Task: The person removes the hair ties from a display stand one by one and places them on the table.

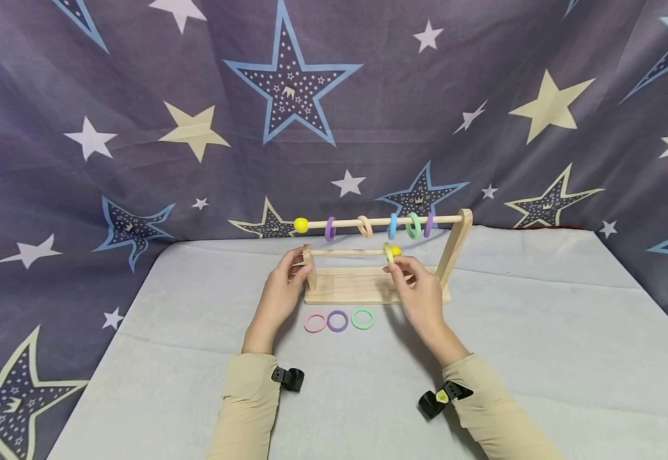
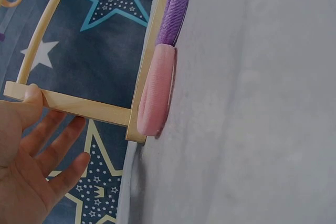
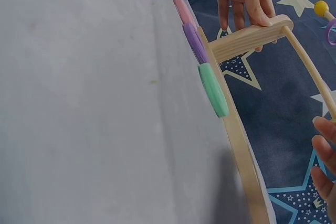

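A wooden two-bar stand stands on the cloth. My left hand holds its short left post, with the thumb on one side and the fingers on the other. My right hand pinches a yellow hair tie at the free end of the lower rod, beside its yellow ball tip. In the right wrist view only the fingertips of that hand show. Whether the hair tie encircles the rod or the ball, I cannot tell.
The upper rod carries several hair ties, among them a blue one. In front of the base lie a pink hair tie, a purple one and a green one. A star-patterned curtain hangs behind.
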`<action>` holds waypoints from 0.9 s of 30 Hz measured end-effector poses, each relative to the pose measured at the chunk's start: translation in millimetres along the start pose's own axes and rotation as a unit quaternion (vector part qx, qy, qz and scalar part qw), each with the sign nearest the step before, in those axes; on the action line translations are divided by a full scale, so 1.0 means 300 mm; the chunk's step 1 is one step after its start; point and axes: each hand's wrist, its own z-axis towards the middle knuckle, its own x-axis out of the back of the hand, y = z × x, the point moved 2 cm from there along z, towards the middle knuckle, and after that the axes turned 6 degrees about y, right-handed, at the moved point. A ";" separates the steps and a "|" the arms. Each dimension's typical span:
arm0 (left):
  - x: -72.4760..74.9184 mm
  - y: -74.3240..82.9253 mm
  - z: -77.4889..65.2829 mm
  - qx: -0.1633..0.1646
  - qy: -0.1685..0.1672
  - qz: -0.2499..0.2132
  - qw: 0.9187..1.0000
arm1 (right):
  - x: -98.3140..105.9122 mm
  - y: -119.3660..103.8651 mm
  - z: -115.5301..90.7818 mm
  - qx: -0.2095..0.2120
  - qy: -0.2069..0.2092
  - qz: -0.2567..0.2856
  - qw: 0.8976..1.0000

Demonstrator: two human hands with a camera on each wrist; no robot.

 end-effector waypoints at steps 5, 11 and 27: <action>0.000 -0.001 0.001 0.002 -0.002 0.002 1.000 | 0.007 0.004 0.001 -0.020 -0.003 0.004 1.000; -0.001 -0.002 0.002 0.003 -0.006 0.005 1.000 | 0.018 0.012 -0.001 -0.029 -0.001 0.005 1.000; 0.000 -0.003 0.001 0.004 0.000 0.001 1.000 | 0.048 0.034 0.018 -0.026 -0.002 0.014 1.000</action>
